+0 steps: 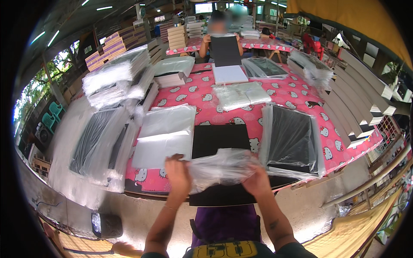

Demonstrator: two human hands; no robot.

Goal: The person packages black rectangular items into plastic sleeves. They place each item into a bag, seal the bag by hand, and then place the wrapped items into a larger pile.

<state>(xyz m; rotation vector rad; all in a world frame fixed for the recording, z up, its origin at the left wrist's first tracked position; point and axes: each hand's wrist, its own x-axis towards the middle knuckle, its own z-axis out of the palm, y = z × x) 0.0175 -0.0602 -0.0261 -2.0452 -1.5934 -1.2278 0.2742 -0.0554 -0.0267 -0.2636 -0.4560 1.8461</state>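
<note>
Between my two hands a crumpled clear plastic bag (221, 168) is stretched sideways. My left hand (178, 175) is closed on its left end, and my right hand (257, 179) grips the right end. Under the bag lies a flat black board (220, 136), partly covered by it, whose near end reaches past the table edge. Left of the board, close to my left hand, is a pile of flat clear plastic bags (165, 135). Black boards in clear plastic (291, 139) lie stacked beyond my right hand.
A pink patterned cloth covers the table (202, 96). Tall piles of plastic-wrapped items (114, 79) stand at left; thick grey-covered stacks (350, 101) line the right edge. Opposite, a person (215, 41) holds a black board (226, 50) above a white stack (230, 74). More plastic bags (242, 94) lie mid-table.
</note>
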